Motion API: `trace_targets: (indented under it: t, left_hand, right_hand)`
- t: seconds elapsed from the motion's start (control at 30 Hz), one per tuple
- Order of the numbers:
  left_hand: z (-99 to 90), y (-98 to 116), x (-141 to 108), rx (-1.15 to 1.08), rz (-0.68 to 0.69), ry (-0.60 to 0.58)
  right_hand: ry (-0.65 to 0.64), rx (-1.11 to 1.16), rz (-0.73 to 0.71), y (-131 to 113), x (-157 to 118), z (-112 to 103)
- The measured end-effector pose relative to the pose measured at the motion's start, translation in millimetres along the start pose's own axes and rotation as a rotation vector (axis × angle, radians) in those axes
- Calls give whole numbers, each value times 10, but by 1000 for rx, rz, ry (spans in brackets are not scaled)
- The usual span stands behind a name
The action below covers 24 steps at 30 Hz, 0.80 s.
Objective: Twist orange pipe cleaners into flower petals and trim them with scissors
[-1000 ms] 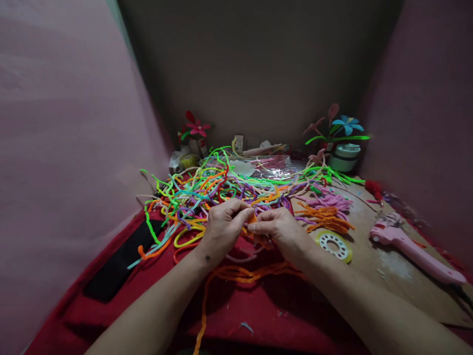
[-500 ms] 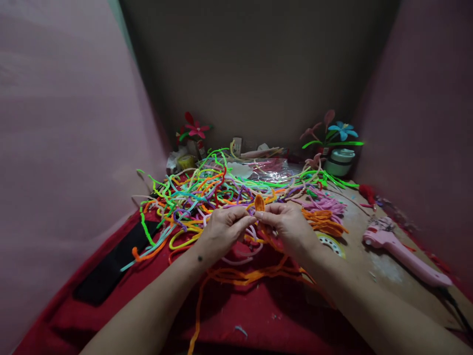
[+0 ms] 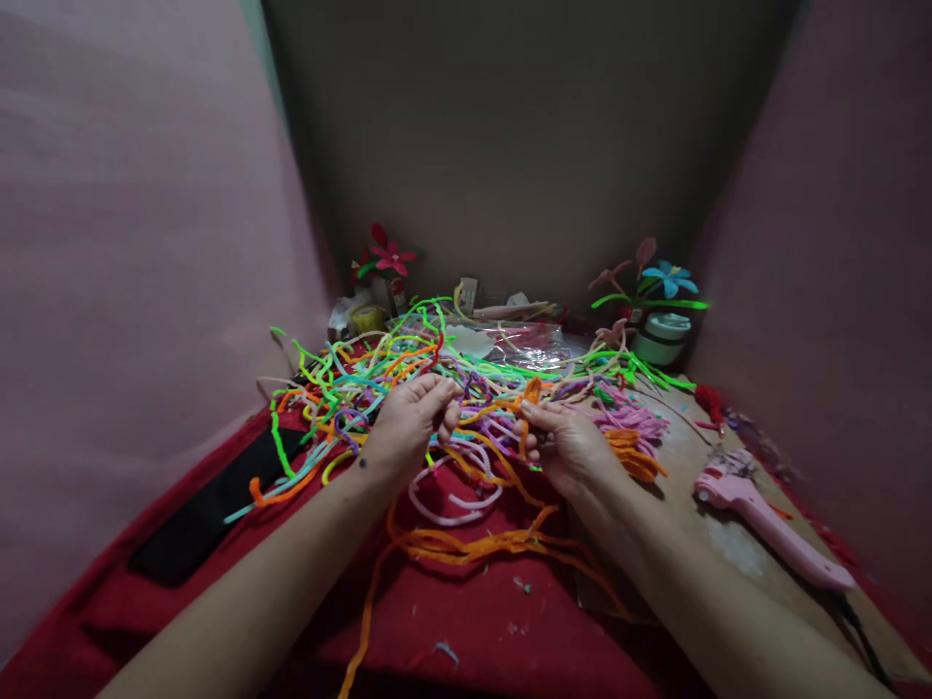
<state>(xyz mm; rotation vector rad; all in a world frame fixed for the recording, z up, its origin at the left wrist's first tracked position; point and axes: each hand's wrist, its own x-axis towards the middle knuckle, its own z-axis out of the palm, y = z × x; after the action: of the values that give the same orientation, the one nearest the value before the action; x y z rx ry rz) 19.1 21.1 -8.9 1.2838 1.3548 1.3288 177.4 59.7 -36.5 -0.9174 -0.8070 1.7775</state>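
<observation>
My right hand (image 3: 568, 442) pinches an orange pipe cleaner (image 3: 534, 390) bent into a narrow loop, with a tail hanging below the fingers. My left hand (image 3: 412, 417) is apart from it to the left, thumb and fingers closed together; anything between the fingertips is too small to make out. Under and behind both hands spreads a tangled heap of coloured pipe cleaners (image 3: 393, 359). Closer to me, several long orange pipe cleaners (image 3: 466, 549) lie across the red cloth (image 3: 466, 621). A bundle of folded orange pipe cleaners (image 3: 637, 456) sits beside my right wrist.
A pink glue gun (image 3: 772, 529) with a cord lies on the board (image 3: 691, 544) at right. On the left is a black flat object (image 3: 211, 515). Pipe-cleaner flowers (image 3: 670, 279), a lidded jar (image 3: 661, 337) and a clear plastic bag (image 3: 535, 348) stand or lie at the back.
My hands were together at the orange loop and have moved apart, the left one going left. The loop stays in my right hand. The view has shifted slightly.
</observation>
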Motion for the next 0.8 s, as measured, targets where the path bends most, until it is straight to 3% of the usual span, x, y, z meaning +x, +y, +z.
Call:
trace_targets:
  t: [0.07, 0.17, 0.3, 0.4, 0.5, 0.57, 0.8]
  left_hand:
    - [53, -4, 37, -97, -43, -73]
    - [233, -50, 40, -131, -86, -278]
    - [426, -134, 38, -205, -87, -301]
    - [448, -173, 37, -291, -187, -336]
    - [440, -188, 11, -425, -311, -385]
    - [448, -205, -17, -489, -324, -388]
    - [518, -288, -95, -631, -423, -452]
  right_hand:
    - [8, 87, -14, -20, 7, -17]
    - [3, 145, -48, -23, -5, 8]
    - [-54, 81, -125, 6, -16, 26]
    - [-76, -128, -312, 4, -31, 7]
    - [-16, -452, -579, -24, -67, 3]
    - [30, -585, -668, -33, -89, 5]
    - [35, -630, -606, 56, -88, -105]
